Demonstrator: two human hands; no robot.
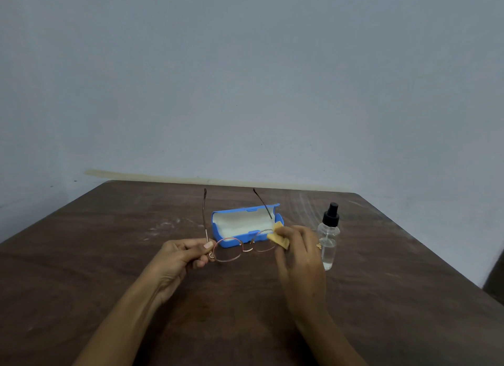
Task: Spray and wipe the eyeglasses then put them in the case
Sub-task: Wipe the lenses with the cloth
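Right lens of the eyeglasses (246, 249) half behind yellow cloth (278, 239) and right hand (300, 258)

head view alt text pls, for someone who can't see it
A person's left hand pinches one end of thin-rimmed eyeglasses while the right hand pinches a yellow cloth on the other lens, above a brown table. An open blue case lies behind them; a clear spray bottle with a black top stands to the right.
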